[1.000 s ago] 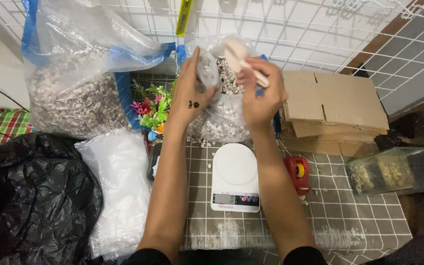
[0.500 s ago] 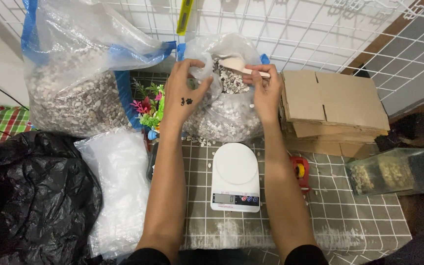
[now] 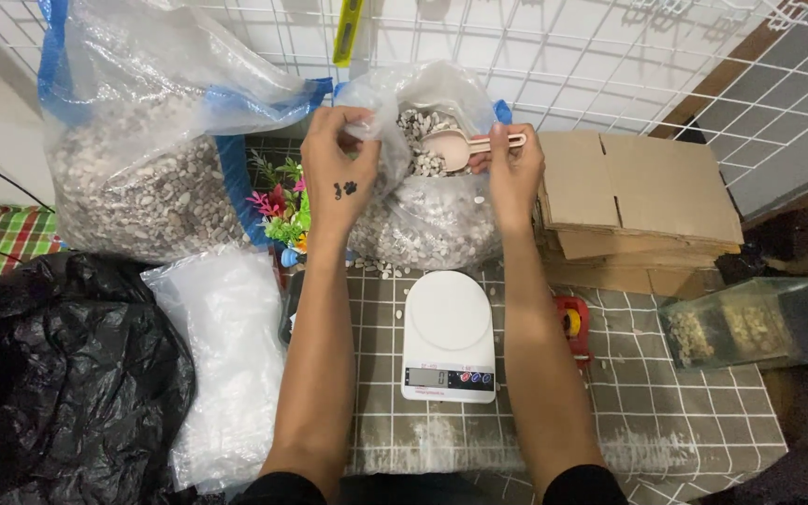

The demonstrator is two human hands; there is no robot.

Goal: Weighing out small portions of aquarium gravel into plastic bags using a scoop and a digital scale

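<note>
Left hand (image 3: 337, 166) fingers pinching clear plastic pebble bag (image 3: 423, 201) rim; right hand (image 3: 513, 168) fingers clamped on beige plastic scoop (image 3: 468, 147).

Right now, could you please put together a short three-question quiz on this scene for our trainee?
1. True or false: the right hand holds a pale scoop with its bowl inside the small clear bag of pebbles.
2. What is the left hand doing? A) pressing the scale; B) holding the small bag's rim open; C) lifting the cardboard.
3. Fill in: the white kitchen scale sits between the two ____, with nothing on its platform.

Key: 1 true; 2 B; 3 forearms.
</note>
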